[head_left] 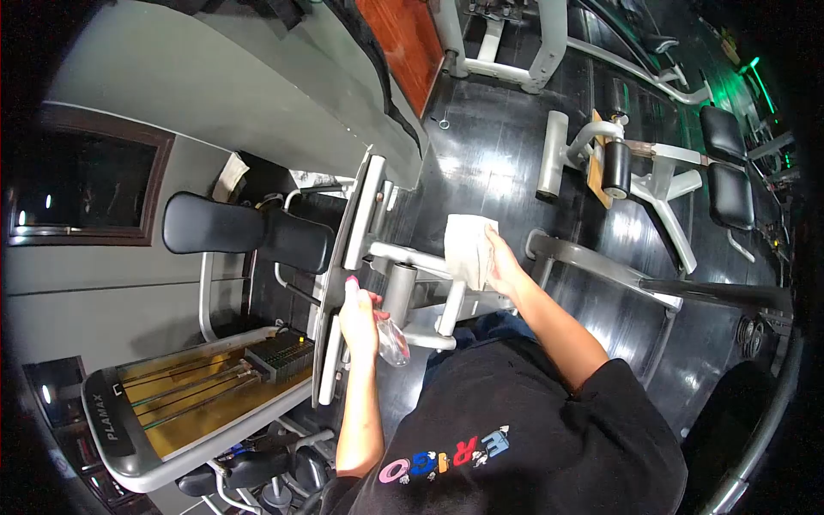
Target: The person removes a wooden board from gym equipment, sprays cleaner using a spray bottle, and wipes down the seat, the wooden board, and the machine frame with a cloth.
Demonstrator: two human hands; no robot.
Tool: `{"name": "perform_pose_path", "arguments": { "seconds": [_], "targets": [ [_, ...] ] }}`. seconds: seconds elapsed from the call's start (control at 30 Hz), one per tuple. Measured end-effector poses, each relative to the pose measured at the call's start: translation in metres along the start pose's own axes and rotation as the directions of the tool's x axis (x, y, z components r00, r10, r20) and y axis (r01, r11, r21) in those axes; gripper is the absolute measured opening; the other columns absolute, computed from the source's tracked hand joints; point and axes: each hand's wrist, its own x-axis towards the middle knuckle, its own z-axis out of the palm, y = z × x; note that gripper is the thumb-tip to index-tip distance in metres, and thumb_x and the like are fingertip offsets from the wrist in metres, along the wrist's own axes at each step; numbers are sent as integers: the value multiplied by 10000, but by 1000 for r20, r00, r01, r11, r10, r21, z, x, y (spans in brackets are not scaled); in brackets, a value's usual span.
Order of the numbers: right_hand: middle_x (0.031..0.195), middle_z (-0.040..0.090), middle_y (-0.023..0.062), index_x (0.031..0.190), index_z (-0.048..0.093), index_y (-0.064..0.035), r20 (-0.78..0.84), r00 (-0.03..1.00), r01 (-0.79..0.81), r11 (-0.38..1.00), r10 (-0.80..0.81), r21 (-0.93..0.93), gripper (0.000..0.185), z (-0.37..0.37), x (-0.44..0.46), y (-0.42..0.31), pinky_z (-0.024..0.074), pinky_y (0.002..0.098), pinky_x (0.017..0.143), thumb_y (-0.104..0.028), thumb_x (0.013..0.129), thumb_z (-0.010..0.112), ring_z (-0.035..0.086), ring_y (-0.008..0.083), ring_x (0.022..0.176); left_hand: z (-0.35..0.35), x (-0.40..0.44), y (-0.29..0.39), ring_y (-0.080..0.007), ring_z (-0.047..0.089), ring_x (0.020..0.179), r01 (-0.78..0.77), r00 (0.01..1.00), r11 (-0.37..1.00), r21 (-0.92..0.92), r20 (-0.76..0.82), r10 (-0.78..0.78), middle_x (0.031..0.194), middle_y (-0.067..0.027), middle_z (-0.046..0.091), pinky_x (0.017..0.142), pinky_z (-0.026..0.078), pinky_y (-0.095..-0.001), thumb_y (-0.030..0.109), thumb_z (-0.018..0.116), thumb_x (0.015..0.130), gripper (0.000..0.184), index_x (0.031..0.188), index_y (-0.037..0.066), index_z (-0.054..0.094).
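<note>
My left hand is wrapped round a clear spray bottle with a pink top, whose transparent body hangs below the fingers. To the right, my right hand grips a folded whitish cloth, the thumb on its near side. Both hands are in front of the black shirt, over the light grey frame of a gym machine. Between them stands a grey cylindrical roller on that machine. The cloth hides part of the frame behind it.
A black padded seat is at the left, above a weight stack in a grey housing. Another machine with black pads stands at the right. A grey rail runs beside my right arm. Dark shiny floor lies ahead.
</note>
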Motion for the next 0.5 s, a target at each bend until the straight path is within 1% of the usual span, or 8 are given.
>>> {"name": "perform_pose_path", "arguments": {
  "seconds": [0.1,0.17,0.23,0.27,0.3,0.37,0.43,0.5],
  "targets": [
    [1208,601,102,1293,466,-43,80,996,-44,999,44,-4,468,2,-4,-1,500,361,948,-396,1012,343,614,215,1077,1,7,-1,-161,605,597,14,1000,999,-31,-6,-15,786,-96,615,539,512,-305,371,478,979,407,990,-24,577],
    [1208,590,83,1299,454,-67,-34,995,-94,987,91,-130,453,8,-7,-2,506,349,932,-403,1001,394,602,192,1088,4,7,3,-156,603,595,-4,1000,1000,-6,-29,3,770,-93,611,520,512,-302,355,491,975,391,982,-26,580],
    [1205,586,72,1303,446,-75,3,995,-100,984,102,-145,449,7,-7,0,509,348,922,-399,995,417,595,186,1093,6,5,7,-151,602,592,-14,998,1000,19,-62,15,754,-90,607,500,511,-299,340,504,971,376,974,-28,582],
    [1201,581,61,1308,438,-82,29,993,-107,982,113,-153,447,6,-6,2,511,347,913,-395,989,440,589,180,1097,7,3,7,-145,598,571,-5,997,999,32,-78,8,742,-87,604,507,510,-291,287,500,967,345,1114,-22,547],
    [1201,581,61,1308,438,-82,38,992,-114,981,121,-158,447,6,-5,4,511,347,913,-395,989,440,589,180,1097,7,2,6,-138,594,549,4,996,999,46,-94,0,729,-83,600,513,509,-283,234,496,964,383,1253,-17,511],
    [1179,582,51,1298,447,-88,82,992,-80,982,95,-169,419,4,-1,8,516,345,886,-356,979,486,592,176,1063,4,3,1,-141,593,545,60,994,997,53,-90,-55,740,-89,612,513,507,-281,211,504,956,345,1214,-16,530],
    [1159,585,48,1290,452,-85,41,994,-87,971,98,-223,397,13,5,3,515,340,879,-314,971,508,591,169,1043,6,-2,6,-126,598,590,64,993,994,92,-106,-54,759,-85,627,512,507,-272,289,544,948,339,1028,-32,617],
    [1138,589,45,1283,458,-82,6,995,-93,957,98,-273,378,22,23,-3,515,335,872,-272,964,530,590,162,1023,4,-7,7,-128,601,593,29,992,989,147,-127,-10,775,-95,639,515,503,-266,289,552,943,338,1023,-33,618]
  ]
}}
